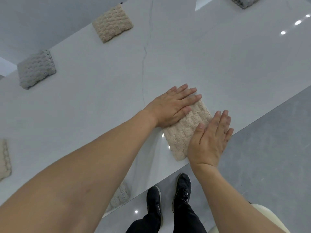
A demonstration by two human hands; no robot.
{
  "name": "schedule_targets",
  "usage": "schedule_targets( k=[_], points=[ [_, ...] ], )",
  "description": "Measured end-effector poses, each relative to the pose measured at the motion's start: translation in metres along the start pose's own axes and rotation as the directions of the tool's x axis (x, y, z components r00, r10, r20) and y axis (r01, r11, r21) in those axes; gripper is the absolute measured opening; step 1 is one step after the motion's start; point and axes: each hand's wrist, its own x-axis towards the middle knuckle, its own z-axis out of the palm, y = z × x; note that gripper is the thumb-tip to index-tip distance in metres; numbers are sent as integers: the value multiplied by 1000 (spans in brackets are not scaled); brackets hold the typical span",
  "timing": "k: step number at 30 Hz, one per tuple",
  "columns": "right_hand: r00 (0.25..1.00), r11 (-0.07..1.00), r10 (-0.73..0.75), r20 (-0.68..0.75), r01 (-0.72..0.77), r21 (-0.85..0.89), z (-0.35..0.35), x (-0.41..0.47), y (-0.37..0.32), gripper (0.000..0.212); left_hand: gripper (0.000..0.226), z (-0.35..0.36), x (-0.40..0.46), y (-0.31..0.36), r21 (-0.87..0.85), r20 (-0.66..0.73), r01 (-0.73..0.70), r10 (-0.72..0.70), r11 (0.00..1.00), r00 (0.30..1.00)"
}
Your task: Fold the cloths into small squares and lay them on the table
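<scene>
Folded beige cloth (185,130) flat on the white table (185,56), close to its near edge. Left hand (173,106) palm-down on the cloth's far-left part, fingers straight and slightly spread, fingertips reaching past the cloth's far edge onto the table. Right hand (210,140) flat too, fingers straight and together, covering the cloth's right edge, little-finger side at the table's rim. Hands apart, bare cloth showing between them; neither curled round anything.

Elsewhere on the table: second beige fold (112,23) at the far side, grey fold (36,68) to its left, well apart. Another beige piece (4,158) cut off at the left border. Pale cloth (120,195) partly hidden under the left forearm near the table's edge. Grey piece (244,1) at the top border. Below the table edge, black shoes (168,194) on a grey floor (269,148).
</scene>
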Motion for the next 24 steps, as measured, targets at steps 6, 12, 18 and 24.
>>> schedule_targets(
  k=[6,12,18,24],
  points=[
    [1000,999,-5,20,6,-39,1,0,3,65,52,4,2,-2,35,42,10,-11,999,999],
    [995,989,-24,97,38,-142,-2,-9,18,66,55,8,0,-5,70,62,40,-44,997,997],
    [995,981,1,99,18,-191,-25,1,47,67,52,1,-15,-28,103,20,249,-252,963,968],
    [995,991,-52,85,62,-118,-38,21,41,65,55,1,-22,-16,-19,-102,358,-358,933,928]
  ],
)
